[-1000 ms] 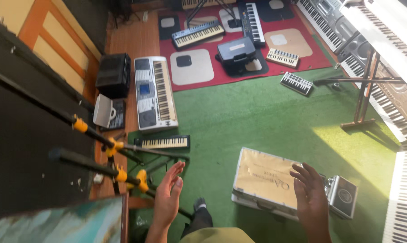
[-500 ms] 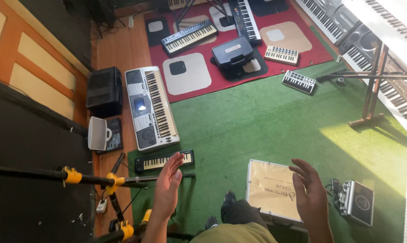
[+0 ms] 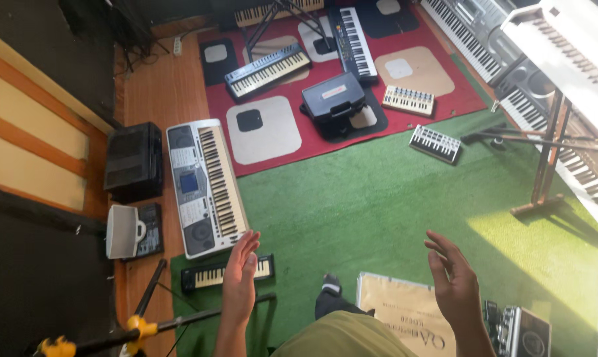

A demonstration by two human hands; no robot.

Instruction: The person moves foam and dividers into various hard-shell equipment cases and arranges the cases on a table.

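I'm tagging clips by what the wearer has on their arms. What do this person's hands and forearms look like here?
Both the left hand and the right hand are bare: no gloves, and no rings, watch or bracelet that I can make out. The forearms are uncovered as far as the picture's bottom edge, so no sleeves show. No cables or markings are on them.

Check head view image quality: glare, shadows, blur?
Head view: hard sunlight from the right washes out the white keyboard and a patch of green carpet; left wall side is in deep shadow; both empty hands, left hand and right hand, look sharp.
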